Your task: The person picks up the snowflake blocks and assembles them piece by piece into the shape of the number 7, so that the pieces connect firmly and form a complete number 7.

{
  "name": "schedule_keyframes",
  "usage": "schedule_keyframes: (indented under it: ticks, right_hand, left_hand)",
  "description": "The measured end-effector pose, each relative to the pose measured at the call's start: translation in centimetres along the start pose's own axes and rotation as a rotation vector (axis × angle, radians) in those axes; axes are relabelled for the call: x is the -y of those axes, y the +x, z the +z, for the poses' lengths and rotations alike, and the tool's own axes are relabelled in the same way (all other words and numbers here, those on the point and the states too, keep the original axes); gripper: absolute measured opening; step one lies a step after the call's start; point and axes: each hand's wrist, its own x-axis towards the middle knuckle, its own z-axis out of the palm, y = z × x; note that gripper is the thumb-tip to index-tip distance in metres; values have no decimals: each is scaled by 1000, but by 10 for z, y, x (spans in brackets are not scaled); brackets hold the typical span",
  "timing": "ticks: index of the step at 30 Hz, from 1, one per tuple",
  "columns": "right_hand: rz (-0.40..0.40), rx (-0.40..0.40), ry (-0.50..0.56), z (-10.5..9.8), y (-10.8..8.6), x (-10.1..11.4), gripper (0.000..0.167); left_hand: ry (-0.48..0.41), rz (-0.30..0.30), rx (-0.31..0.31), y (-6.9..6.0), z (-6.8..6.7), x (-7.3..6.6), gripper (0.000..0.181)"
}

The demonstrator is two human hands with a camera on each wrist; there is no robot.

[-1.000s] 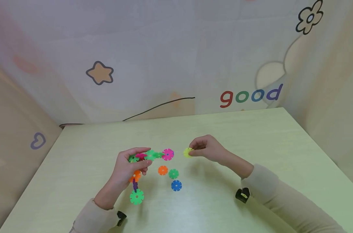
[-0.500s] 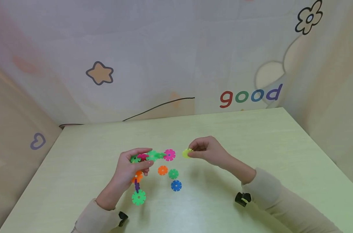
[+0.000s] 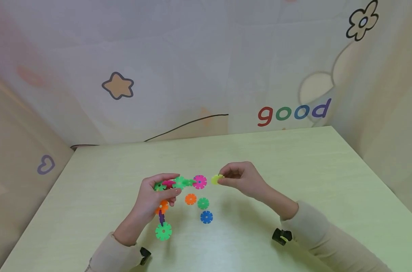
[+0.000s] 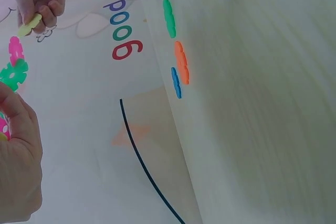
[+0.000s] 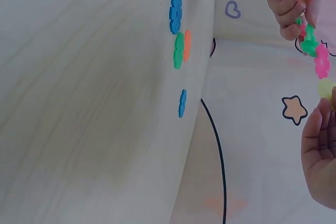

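My left hand (image 3: 149, 198) pinches a bent chain of joined plastic snowflake discs (image 3: 179, 182) between thumb and fingers, above the table. A pink disc (image 3: 196, 180) forms its right end. An orange disc (image 3: 164, 206), a purple one (image 3: 161, 217) and a green one (image 3: 159, 231) hang below the hand. Fingers cover part of the chain. In my right hand (image 3: 244, 179) a single yellow snowflake disc (image 3: 215, 179) is pinched by thumb and fingertips. A small gap separates it from the pink disc in the head view; the right wrist view (image 5: 322, 66) shows the pink disc close to it.
Loose orange (image 3: 187, 199), green (image 3: 200, 203) and blue (image 3: 203, 217) discs lie on the pale table (image 3: 260, 241) below the hands. Another blue disc (image 4: 176, 83) appears beyond them in the wrist views. Printed cloth (image 3: 178, 75) walls the table's back and sides.
The left hand and chain have shifted slightly right. The yellow disc in the right hand has come slightly left, so the gap to the pink disc is narrower. The loose discs stay put.
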Motion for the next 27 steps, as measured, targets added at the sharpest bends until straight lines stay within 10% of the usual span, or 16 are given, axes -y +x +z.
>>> schedule_keyframes:
  ticks: [27]
  right_hand:
    - [-281, -96, -49, 18, 0, -4, 4]
  left_hand:
    - [16, -3, -3, 0, 6, -1, 38]
